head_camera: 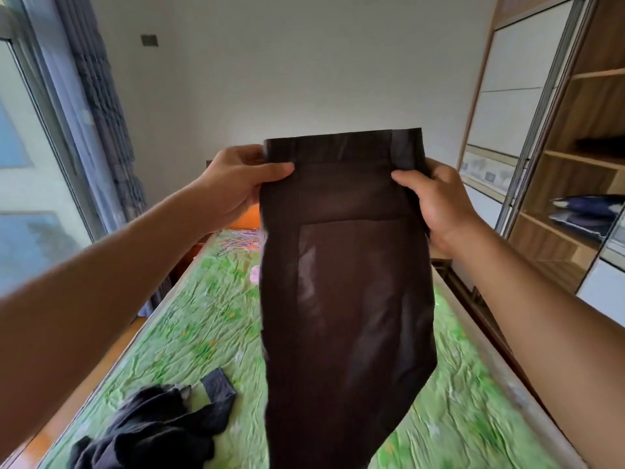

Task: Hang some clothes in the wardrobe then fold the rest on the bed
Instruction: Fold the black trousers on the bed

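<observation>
The forearms filled the near edges of the head view, reaching forward over the bed (189, 326). Between them hung the trousers (345, 299), held up by the waistband above the bed's green sheet, well clear of it at the top, the lower end running out of frame at the bottom. The left hand (233, 184) pinched the waistband's left corner, thumb in front and fingers behind; the right hand (436, 201) gripped the right corner the same way.

This looked like the start of a fold, or a check before hanging. To do it well, the waistband should stay level and taut between both hands, so the legs drop straight and the seams line up; then lower the cloth flat onto the bed's open middle, away from the heap, before doubling it.

The trousers were dark brown, thin and slightly glossy, already doubled lengthwise, with a patch pocket showing below the band. A black heap (152, 428) of clothes lay on the bed, left of and below the trousers. The wardrobe (581, 157) stood open right of the bed, wooden shelves showing.
</observation>
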Demonstrator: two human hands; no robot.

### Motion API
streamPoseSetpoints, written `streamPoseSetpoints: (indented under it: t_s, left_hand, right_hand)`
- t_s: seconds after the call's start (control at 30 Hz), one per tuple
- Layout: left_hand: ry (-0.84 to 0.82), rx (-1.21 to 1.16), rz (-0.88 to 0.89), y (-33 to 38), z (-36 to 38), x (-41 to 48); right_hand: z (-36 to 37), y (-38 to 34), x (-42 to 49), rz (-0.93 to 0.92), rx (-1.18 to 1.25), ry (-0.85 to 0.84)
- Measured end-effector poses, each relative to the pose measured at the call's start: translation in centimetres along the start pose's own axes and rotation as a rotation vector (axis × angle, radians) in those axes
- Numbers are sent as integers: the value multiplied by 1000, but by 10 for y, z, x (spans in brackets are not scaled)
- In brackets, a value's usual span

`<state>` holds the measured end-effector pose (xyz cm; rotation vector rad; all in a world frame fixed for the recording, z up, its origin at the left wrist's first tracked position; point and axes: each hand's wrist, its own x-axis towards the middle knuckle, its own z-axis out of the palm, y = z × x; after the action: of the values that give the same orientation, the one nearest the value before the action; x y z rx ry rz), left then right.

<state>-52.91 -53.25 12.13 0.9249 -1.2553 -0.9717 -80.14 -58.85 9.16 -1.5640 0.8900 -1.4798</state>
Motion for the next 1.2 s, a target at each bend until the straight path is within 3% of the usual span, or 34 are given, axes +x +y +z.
streamPoseSetpoints:
  t_s: [0.2, 0.37, 0.5, 0.63, 0.77, 1.0, 1.2]
  left_hand:
    - [46, 200, -56, -71, -21, 75]
    - [72, 804, -150, -184, -59, 126]
    - [-29, 1067, -266, -289, -75, 132]
    - [-43, 984, -453, -391, -88, 130]
    - [33, 777, -614, -475, -100, 135]
    - [138, 832, -579, -584, -128, 188]
    - [185, 826, -501, -651, -150, 295]
  right_hand:
    - [7, 84, 66, 61, -126, -42]
    - [22, 207, 107, 191, -331, -188]
    - [37, 320, 113, 384, -613, -317]
    - [52, 410, 96, 512, -779, -362]
    - [67, 495, 88, 774, -522, -274]
    - [85, 607, 130, 843, -351, -235]
    - [116, 694, 228, 788, -377, -258]
